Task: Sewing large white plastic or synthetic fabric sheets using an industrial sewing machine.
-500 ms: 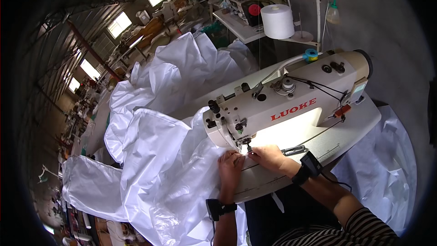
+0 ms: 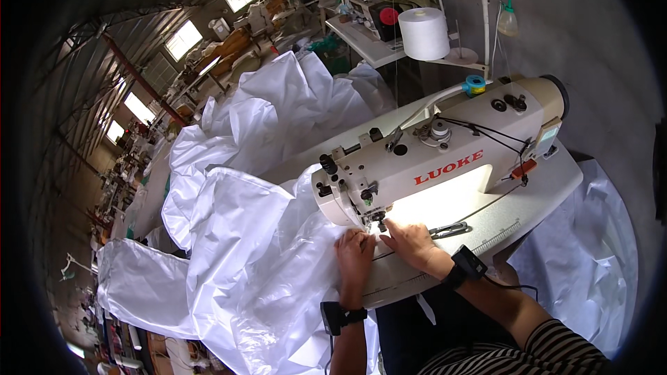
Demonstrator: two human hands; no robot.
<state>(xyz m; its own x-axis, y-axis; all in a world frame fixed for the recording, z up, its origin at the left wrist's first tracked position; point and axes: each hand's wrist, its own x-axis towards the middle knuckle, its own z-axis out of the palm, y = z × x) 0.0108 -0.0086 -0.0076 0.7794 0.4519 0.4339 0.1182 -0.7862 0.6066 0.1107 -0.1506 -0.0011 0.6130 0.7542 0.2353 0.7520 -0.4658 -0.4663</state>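
Note:
A white sewing machine (image 2: 445, 149) stands before me, its needle area (image 2: 376, 219) lit by a lamp. Just left of the needle, my left hand (image 2: 355, 253) is closed, fingers bent down on the edge of a shiny white plastic-like sheet (image 2: 243, 236). My right hand (image 2: 411, 244) is at the right of the needle, index finger stretched toward the presser foot and thumb apart from it; whether the fingertip touches the foot I cannot tell. On the machine bed beside this hand lies a pair of metal thread snips (image 2: 450, 230).
The sheet heaps up left of and behind the machine. More white sheet (image 2: 577, 236) hangs at the right. A thread cone (image 2: 424, 33) stands behind, near a hanging oil bottle (image 2: 508, 21). A cluttered side table (image 2: 361, 38) and workshop goods fill the background.
My right index finger has lifted away from the thumb, toward the presser foot. The left hand stays by the needle with little change.

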